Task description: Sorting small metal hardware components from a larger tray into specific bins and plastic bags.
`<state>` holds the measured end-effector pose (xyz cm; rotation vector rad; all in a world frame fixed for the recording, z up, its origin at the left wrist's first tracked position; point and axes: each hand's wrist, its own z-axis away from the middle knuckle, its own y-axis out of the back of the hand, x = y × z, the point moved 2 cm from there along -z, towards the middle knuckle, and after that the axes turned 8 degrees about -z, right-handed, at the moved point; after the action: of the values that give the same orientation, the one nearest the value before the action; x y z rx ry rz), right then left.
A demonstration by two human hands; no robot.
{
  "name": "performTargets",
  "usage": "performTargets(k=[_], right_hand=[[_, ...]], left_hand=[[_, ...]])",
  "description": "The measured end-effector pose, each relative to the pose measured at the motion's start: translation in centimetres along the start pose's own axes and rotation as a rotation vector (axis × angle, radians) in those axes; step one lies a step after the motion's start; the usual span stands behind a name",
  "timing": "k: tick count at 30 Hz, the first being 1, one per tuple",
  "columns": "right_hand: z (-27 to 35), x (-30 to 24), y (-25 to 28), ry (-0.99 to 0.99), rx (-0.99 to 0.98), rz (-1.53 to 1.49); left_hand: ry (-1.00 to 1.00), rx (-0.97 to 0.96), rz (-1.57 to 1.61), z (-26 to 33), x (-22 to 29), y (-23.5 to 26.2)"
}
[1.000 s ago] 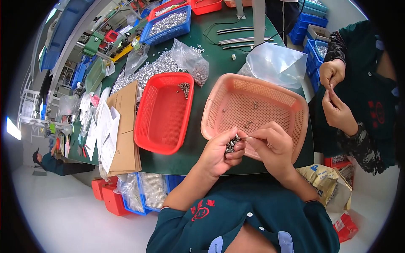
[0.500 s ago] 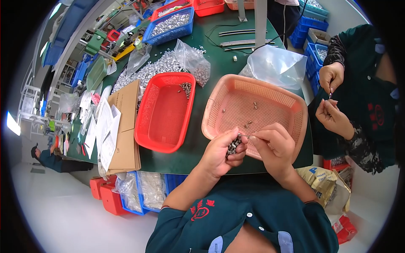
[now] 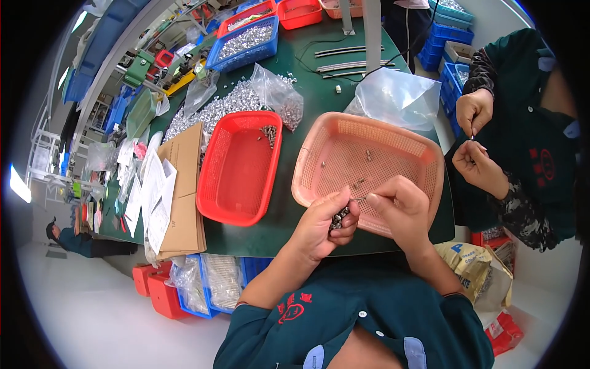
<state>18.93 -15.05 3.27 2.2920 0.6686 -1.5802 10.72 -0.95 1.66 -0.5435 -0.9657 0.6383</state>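
My left hand [image 3: 321,229] is cupped closed around a clump of small metal parts [image 3: 338,219], over the near edge of the salmon-coloured mesh basket [image 3: 434,161]. Thumb and forefinger of my right hand [image 3: 402,212] pinch a thin metal rod [image 3: 361,198]. Its tip reaches the left thumb and fingertip; whether it enters a part there is too small to tell. A few loose metal parts [image 3: 369,155] lie on the basket's floor. To the left stands a red basket [image 3: 232,172], with a small heap of metal parts [image 3: 268,133] in its far right corner.
Cardboard [image 3: 183,184] and white papers [image 3: 155,194] lie left of the red basket. Behind it spreads a pile of shiny metal pieces [image 3: 230,104] beside a clear bag [image 3: 279,98]. Another plastic bag [image 3: 396,98] touches the salmon basket's far side. A co-worker's hands [image 3: 476,138] work at the right.
My view has shifted slightly. Both my hands keep nearly the same grip, with the right hand a touch higher and the rod still at the left fingertips. The co-worker's hands have moved a little.
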Motion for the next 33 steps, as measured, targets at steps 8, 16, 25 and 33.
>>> performTargets(k=[8,16,25,33], right_hand=[[0.6,0.1,-1.1,-0.315,0.049,-0.384],[0.1,1.1,0.6,-0.192,0.173,-0.073],[0.2,-0.5,-0.3,0.022,0.09,0.101],[0.2,1.0,-0.9,-0.093,0.068,-0.11]], left_hand=[[0.013,-0.007,-0.059,0.2,-0.2,-1.2],[0.036,-0.025,0.004,-0.5,0.2,0.4],[0.073,-0.136,0.11,-0.2,-0.1,0.8],[0.064,-0.216,0.111,-0.1,-0.2,0.6]])
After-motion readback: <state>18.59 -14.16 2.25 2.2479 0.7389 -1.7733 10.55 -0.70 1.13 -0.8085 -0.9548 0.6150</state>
